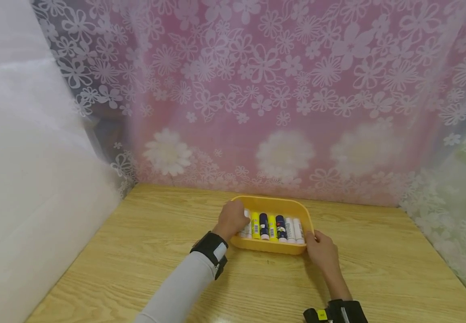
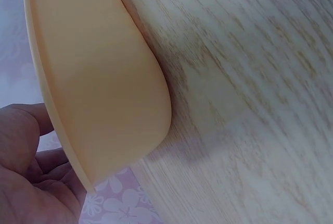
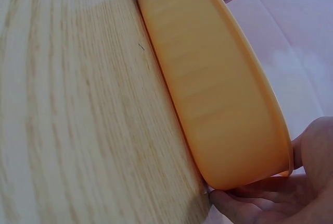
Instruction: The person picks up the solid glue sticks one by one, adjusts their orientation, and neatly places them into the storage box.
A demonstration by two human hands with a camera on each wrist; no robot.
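Observation:
A yellow plastic basket [image 1: 265,246] stands on the wooden table, with a row of glue sticks [image 1: 272,228] in yellow, dark blue and white lying in it. My left hand [image 1: 231,220] grips its left end, fingers hooked over the rim and partly covering the leftmost white stick. At the right front corner, my right hand [image 1: 324,249] holds the basket between thumb and fingers. The left wrist view shows the left hand [image 2: 36,174] at the basket's rim. In the right wrist view, the fingers [image 3: 237,206] reach low beside the basket's wall, near the tabletop.
The wood-grain table [image 1: 144,251] spreads around the basket on all sides. Behind it hangs a pink sheet with white flowers [image 1: 281,89]. A white sheet [image 1: 27,157] closes the left side, and a floral translucent one [image 1: 459,202] the right.

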